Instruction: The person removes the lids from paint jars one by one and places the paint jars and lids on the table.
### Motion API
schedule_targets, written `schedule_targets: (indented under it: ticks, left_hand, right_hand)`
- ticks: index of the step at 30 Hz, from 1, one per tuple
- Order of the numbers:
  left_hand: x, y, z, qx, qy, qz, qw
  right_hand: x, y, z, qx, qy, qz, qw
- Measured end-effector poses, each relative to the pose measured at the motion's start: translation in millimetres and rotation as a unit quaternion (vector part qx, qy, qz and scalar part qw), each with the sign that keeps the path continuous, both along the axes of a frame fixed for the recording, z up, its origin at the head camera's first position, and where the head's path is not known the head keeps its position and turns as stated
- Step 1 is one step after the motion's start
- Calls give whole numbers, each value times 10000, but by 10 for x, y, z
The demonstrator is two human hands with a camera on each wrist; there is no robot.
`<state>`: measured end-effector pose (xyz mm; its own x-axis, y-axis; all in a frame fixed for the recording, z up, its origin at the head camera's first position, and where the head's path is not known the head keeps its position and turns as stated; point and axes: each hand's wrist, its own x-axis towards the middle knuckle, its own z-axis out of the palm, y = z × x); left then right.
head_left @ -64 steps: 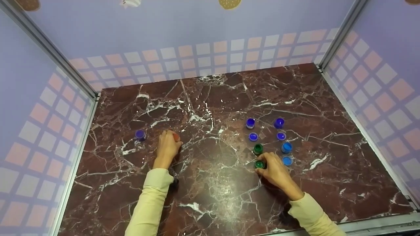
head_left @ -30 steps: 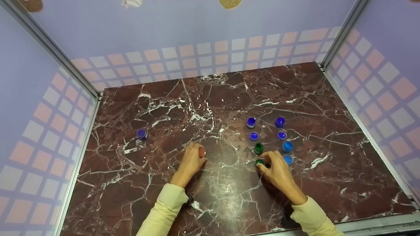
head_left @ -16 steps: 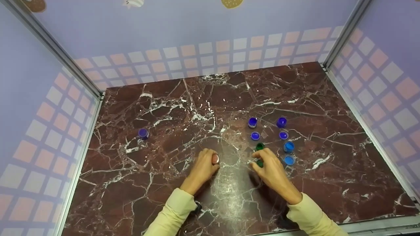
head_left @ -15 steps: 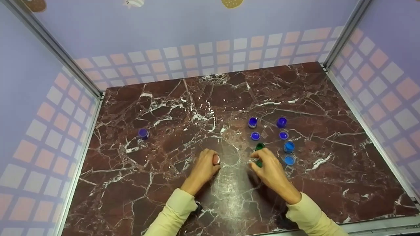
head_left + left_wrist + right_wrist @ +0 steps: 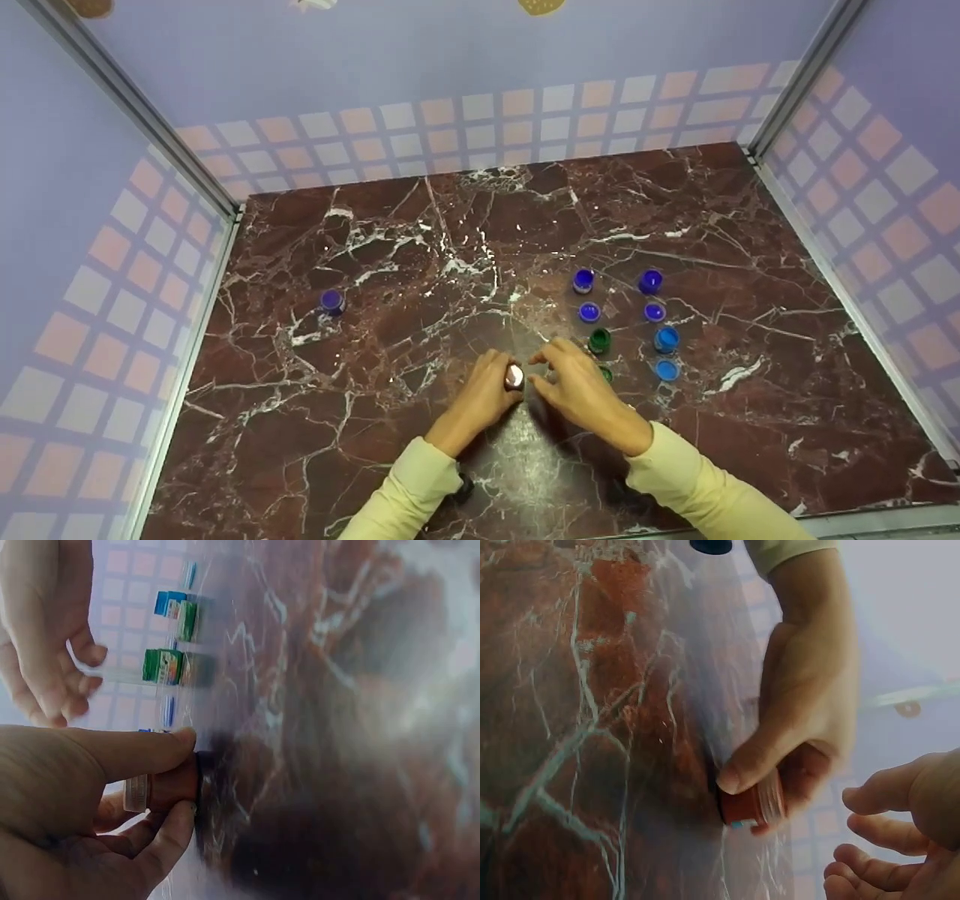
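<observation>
Jar [image 5: 172, 786] sits pinched in your left grip [image 5: 484, 386]; right grip [image 5: 576, 384] (parted, empty) hovers just beside. Likely step: uncapping; next, grasp lid [image 5: 136, 793].

Lilac walls [image 5: 420, 52] w/ sqs [image 5: 518, 101] edge brn marbled tabletop [image 5: 450, 300].

A small red-brown jar [image 5: 172, 789] with a pale ribbed cap [image 5: 136, 793] is held upright in the left hand [image 5: 481, 391].

Right hand [image 5: 579, 388] — off green lid [image 5: 607, 373], nearer red jar [image 5: 741, 807]
</observation>
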<state>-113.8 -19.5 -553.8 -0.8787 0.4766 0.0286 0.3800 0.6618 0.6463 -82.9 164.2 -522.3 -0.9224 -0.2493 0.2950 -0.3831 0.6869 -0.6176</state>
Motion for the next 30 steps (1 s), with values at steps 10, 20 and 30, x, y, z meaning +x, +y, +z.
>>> schedule_targets:
  ticks: [10, 20, 30]
  left_hand:
    - [38, -19, -72, 35, 354, -80, 9993]
    - [-6, -41, -79, 1, 516, -22, 9987]
    - [-95, -50, -112, 206, 505, -106, 9985]
  right_hand:
    - [-67, -142, -103, 507, -102, 334, 9981]
    - [-110, -262, -181, 1014, 227, 233, 9943]
    - [-188, -349, -213, 1287, 568, 97, 9900]
